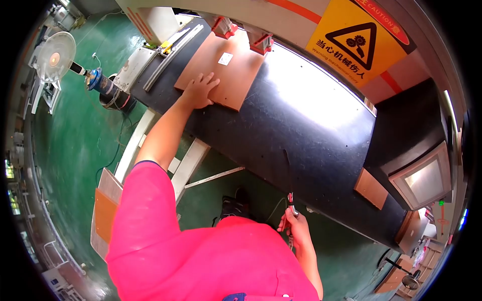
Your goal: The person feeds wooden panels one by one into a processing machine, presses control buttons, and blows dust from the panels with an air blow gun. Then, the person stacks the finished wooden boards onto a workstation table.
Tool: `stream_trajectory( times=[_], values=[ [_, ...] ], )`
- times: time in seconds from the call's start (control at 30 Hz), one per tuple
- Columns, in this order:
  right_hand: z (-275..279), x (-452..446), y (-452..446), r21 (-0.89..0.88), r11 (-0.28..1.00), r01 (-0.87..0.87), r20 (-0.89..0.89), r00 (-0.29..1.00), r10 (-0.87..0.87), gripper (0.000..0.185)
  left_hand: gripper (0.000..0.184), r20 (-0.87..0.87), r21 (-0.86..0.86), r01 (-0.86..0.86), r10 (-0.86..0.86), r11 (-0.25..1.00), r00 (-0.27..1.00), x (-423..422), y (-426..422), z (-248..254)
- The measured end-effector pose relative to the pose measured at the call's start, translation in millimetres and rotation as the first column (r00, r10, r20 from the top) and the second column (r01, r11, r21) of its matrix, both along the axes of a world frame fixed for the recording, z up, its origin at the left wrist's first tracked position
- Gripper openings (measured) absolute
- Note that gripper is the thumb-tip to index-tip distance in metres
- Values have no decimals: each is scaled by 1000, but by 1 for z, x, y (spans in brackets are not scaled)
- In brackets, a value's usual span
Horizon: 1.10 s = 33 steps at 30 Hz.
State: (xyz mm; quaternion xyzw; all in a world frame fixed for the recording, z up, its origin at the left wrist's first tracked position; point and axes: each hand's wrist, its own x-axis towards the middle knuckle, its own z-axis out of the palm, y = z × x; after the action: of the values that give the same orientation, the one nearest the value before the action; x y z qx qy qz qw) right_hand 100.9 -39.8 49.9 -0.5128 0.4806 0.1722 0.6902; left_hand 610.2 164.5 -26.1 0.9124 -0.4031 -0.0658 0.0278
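My left hand (200, 92) lies with its fingers spread on the near edge of a brown wood panel (236, 75). A small white label (225, 58) sticks to the panel's top face. At the lower middle, my right hand (298, 227) is wrapped round an air blow gun (291, 202) with a red and silver body. Its long thin dark nozzle points up over the front edge of the black machine table (281, 125). Red-edged clamps (261, 42) of the machine hang over the panel's far side.
Metal rails (173, 57) run along the table's left end. A smaller brown board (371, 189) lies at the right, near a tilted monitor (422, 175). A yellow warning sign (359, 42) is on the machine's beam. A fan (55, 57) stands at the left on the green floor.
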Motion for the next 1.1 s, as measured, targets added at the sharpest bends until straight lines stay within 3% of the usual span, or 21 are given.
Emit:
stream_trajectory(
  times=[0.1,0.2,0.3,0.4,0.47,0.63,0.73,1.1],
  values=[
    [-2,5,0,8,1000,-3,-4,1000,3,37,91,-88,95,-98,107,991,990,16,-6,3],
    [-2,12,-1,14,1000,-16,-2,1000,16,37,81,-129,81,-81,91,993,987,41,3,-2],
    [-4,17,-1,13,999,-39,-2,999,39,37,88,-252,99,-60,84,993,964,58,4,1],
    [-5,23,0,18,998,-63,1,998,63,37,85,-249,33,-4,12,999,968,56,15,-15],
    [-3,27,-1,20,998,-62,6,998,62,37,85,-262,6,2,-1,1000,965,32,16,0],
    [-2,32,-4,27,998,-61,40,997,60,36,98,-174,-56,-13,4,998,985,20,5,-3],
    [0,34,-3,18,999,-41,27,999,40,37,94,-180,23,-42,45,999,983,31,-12,0],
    [-20,22,-6,60,998,26,-78,997,-22,41,93,-174,-26,-6,2,1000,985,29,-5,-3]
  ],
)
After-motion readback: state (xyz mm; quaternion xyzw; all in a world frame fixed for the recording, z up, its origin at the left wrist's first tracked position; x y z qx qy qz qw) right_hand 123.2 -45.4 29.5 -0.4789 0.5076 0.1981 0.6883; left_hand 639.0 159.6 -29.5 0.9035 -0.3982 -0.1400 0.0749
